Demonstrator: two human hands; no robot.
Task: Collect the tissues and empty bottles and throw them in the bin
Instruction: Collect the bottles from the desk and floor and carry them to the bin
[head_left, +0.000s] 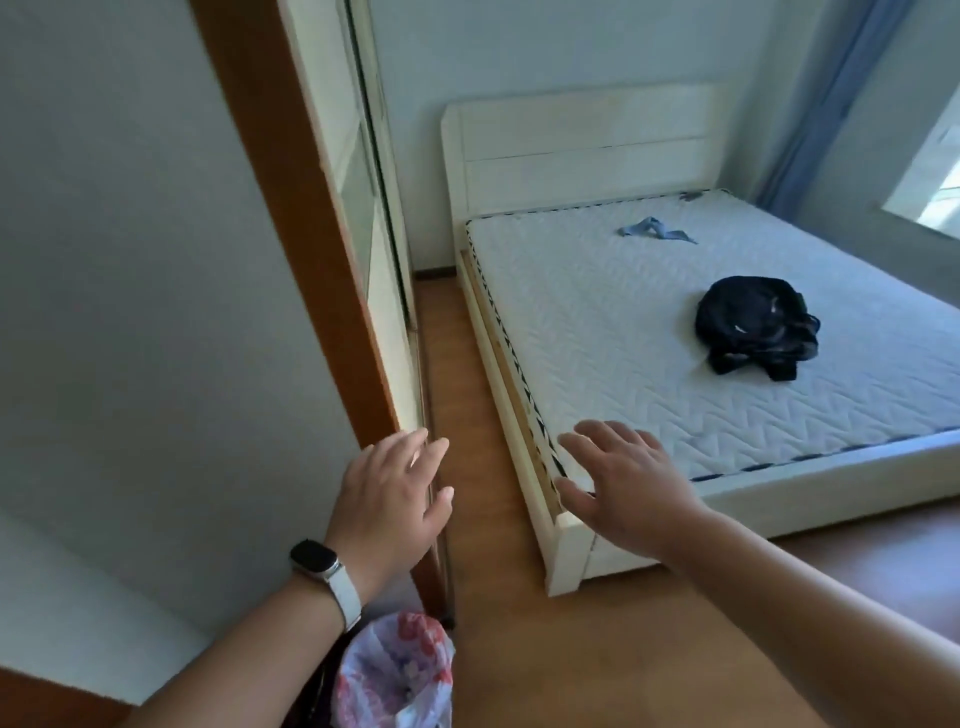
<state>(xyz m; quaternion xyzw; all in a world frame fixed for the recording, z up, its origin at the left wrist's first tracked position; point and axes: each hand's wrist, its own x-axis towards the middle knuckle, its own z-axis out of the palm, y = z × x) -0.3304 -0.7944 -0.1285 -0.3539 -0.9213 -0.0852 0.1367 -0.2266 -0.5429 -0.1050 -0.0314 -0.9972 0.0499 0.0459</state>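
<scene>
1. Bin (400, 675), lined with a red-and-white patterned plastic bag, bottom edge, below left wrist.
2. Left hand (387, 501), smartwatch (318, 564) on wrist, fingers spread, holding nothing, by the wooden door frame (291, 208).
3. Right hand (623, 488) spread flat, empty, over the bed corner.
4. Bare mattress (649, 353): black backpack (756, 327), blue cloth strip (654, 231) farther back.
5. No tissues or bottles visible.
</scene>
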